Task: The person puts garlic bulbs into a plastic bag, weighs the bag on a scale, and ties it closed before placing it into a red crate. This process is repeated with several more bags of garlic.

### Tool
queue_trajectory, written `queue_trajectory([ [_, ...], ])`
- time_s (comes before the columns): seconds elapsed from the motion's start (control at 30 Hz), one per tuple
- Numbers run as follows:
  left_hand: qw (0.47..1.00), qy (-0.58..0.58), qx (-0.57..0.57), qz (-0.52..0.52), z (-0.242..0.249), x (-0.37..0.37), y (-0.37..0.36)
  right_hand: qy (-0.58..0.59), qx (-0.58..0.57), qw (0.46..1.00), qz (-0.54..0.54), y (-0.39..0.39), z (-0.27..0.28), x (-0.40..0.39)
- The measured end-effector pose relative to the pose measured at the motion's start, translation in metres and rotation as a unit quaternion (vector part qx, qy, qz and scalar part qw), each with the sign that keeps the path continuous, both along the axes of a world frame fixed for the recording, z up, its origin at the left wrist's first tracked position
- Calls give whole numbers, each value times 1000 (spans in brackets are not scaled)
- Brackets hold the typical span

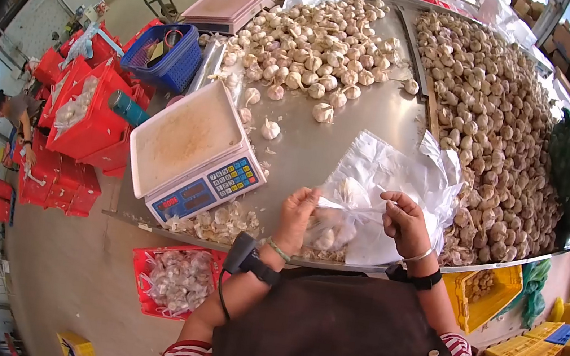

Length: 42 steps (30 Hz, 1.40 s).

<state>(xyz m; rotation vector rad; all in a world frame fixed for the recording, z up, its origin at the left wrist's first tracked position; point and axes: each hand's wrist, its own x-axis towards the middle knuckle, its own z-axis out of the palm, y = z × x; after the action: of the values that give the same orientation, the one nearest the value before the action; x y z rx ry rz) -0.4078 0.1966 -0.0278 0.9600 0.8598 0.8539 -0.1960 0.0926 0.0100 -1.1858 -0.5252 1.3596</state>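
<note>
A thin clear plastic bag point(330, 231) with garlic bulbs inside rests at the table's near edge. My left hand point(295, 217) is closed in a pinch on the gathered top of this bag, at its left side. To the right of the bag, my right hand point(406, 225) is also closed, thumb and forefinger pinching a thin end of the plastic. The twisted top stretches between the two hands. Behind and beneath lies a stack of flat white plastic bags point(403, 167). One garlic bulb point(351, 191) shows through the plastic just beyond the filled bag.
A digital scale point(192, 139) stands to the left, with garlic skins point(220, 223) beside it. Loose garlic point(317, 51) covers the far table; a metal divider point(418, 58) borders a larger pile point(495, 135). A red crate point(140, 260) of bagged garlic sits on the floor.
</note>
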Motion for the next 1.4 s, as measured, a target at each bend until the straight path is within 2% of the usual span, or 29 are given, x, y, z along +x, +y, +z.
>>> queue_trajectory([
  [0.07, 997, -46, -53, 24, 3, -1, -1, 29, 1, 1000, 11, -1, -3, 5],
  [0.13, 981, -177, -73, -5, 8, -2, -3, -45, -47, 989, 129, 0, 0, 5],
  [0.17, 982, -173, -72, -4, 11, -4, -3, -99, -59, 977, 178, 2, -4, 6],
  [0.23, 992, 2, -63, -108, 19, -7, -3, -144, -55, 964, 216, 7, -19, 6],
  [0.27, 993, 6, -63, -105, 24, -9, -3, -193, -52, 947, 251, 9, -23, 5],
  [0.33, 936, 276, 50, -212, 38, -8, 0, -208, -56, 943, 255, 15, -20, 9],
  [0.37, 936, 280, 48, -207, 39, -7, 1, -183, -37, 951, 245, 17, -18, 11],
  [0.43, 982, 149, -39, -106, 39, -7, 0, -102, -7, 972, 213, 22, -20, 13],
  [0.47, 982, 151, -40, -104, 31, -10, 1, -100, -7, 971, 216, 25, -26, 15],
  [0.53, 986, 157, 61, -6, -2, -23, 5, -8, -2, 990, 144, 30, -45, 21],
  [0.57, 986, 157, 61, -7, -16, -34, 5, 40, -51, 995, 71, 35, -57, 32],
  [0.6, 984, 39, -145, 100, -27, -44, 8, 87, -36, 991, 93, 36, -75, 49],
  [0.63, 916, -86, -338, 197, -27, -46, 15, 109, -53, 989, 88, 36, -77, 47],
  [0.67, 917, -90, -335, 197, -28, -46, 17, 133, -74, 985, 82, 31, -80, 42],
  [0.73, 920, -117, -308, 212, -24, -41, 11, 122, -89, 987, 47, 22, -70, 32],
  [0.8, 957, -111, -227, 143, -21, -38, 9, 187, -61, 980, 10, 19, -66, 28],
  [0.83, 971, -91, -190, 112, -19, -36, 11, 160, -65, 985, -9, 18, -55, 23],
  [0.9, 994, 79, 47, -50, -8, -32, 7, 69, -42, 996, -26, 23, -22, 2],
  [0.93, 989, 123, 41, -67, 20, -23, -5, 3, 21, 1000, 7, 28, -12, -8],
  [0.97, 992, 22, 57, -107, 1, -15, -11, -100, 47, 993, 47, 32, 11, -28],
  [1.0, 968, 103, 211, -91, -26, -5, -13, -161, 93, 979, 80, 35, 29, -52],
  [1.07, 929, 135, 322, -119, 10, -12, -29, -178, 159, 959, 155, 32, 77, -107],
  [1.13, 907, 236, 303, -175, 7, -34, -30, -224, 169, 930, 238, 27, 99, -140],
  [1.17, 957, 114, 252, -92, 8, -49, -35, -210, 176, 915, 295, 29, 107, -147],
  [1.2, 905, 203, 373, 30, 13, -67, -38, -223, 193, 897, 328, 28, 119, -153],
  [1.27, 963, 151, 217, -43, 40, -125, -43, -478, 407, 682, 375, 44, 165, -164],
  [1.33, 996, -12, 82, 44, 63, -179, -67, -570, 520, 580, 262, 41, 209, -168],
  [1.37, 994, 39, 99, 40, 65, -214, -74, -592, 556, 545, 209, 39, 223, -166],
  [1.4, 988, 14, 46, 146, 85, -238, -89, -604, 582, 517, 172, 38, 235, -164],
])
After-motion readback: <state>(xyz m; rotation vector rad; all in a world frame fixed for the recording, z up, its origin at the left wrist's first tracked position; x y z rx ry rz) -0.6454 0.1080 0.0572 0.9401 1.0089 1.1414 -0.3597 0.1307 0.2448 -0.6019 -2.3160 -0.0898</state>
